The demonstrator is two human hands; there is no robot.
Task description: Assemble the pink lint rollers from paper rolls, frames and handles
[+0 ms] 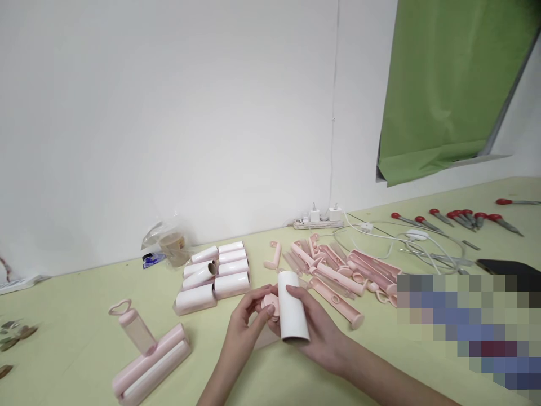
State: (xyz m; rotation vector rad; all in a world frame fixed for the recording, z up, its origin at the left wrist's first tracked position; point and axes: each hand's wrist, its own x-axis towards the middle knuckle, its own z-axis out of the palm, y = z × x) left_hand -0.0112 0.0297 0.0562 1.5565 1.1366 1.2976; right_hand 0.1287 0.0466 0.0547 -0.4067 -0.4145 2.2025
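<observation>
My right hand (315, 330) was wrapped around a white roll (292, 305), gripping it from the 3 o'clock side just above the table (63, 293). My left hand (245, 321) came in from 9 o'clock, its fingers pinched on a small pink cap (270, 306) that touched the roll's side. Both hands met near the middle of the table's near edge.

At 11 o'clock from the roll lay a stack of white rolls (215, 273), packed side by side. At 1 o'clock was a heap of pink handles (338, 268), loosely crossed over each other. At 9 o'clock, well apart, finished pink rollers (150, 363) lay flat, with one clear-covered roller (135, 327) leaning on them, its heart-shaped loop up. Behind the stack, near the wall, stood a bagged cup (171, 245). Farther off at 1 o'clock a power strip (319, 223) sat against the wall with white cables (406, 239) trailing from it, and red-handled tools (459, 219) lay in a row beyond.
</observation>
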